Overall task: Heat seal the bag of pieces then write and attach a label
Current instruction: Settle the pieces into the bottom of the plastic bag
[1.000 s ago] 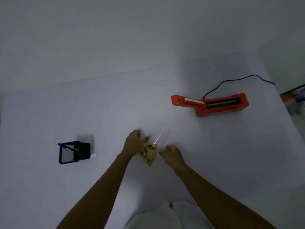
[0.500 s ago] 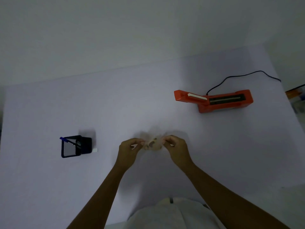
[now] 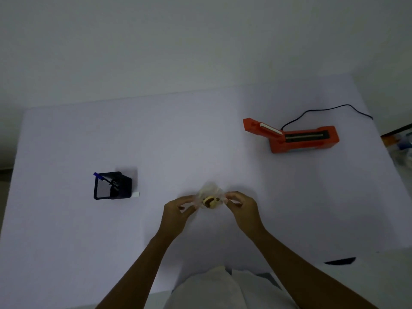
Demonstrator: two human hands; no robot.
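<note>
A small clear plastic bag (image 3: pixel 210 196) with tan and brown pieces inside hangs between my two hands, just above the white table (image 3: pixel 200 139). My left hand (image 3: pixel 177 208) pinches the bag's left edge. My right hand (image 3: pixel 242 207) pinches its right edge. An orange heat sealer (image 3: pixel 292 136) lies at the far right with its arm raised open and a black cord running off behind it. A black mesh pen holder (image 3: pixel 111 185) with a blue pen stands at the left. A small white label (image 3: pixel 136 194) lies beside the holder.
The table's right edge runs past the sealer, with cluttered items (image 3: pixel 401 143) beyond it. A small dark object (image 3: pixel 340 260) lies near the front right edge. My light-coloured clothing (image 3: pixel 214 288) fills the bottom centre.
One second ago the bag lay low between my hands on the table. Both hands have since lifted it by its two edges and hold it spread out.
</note>
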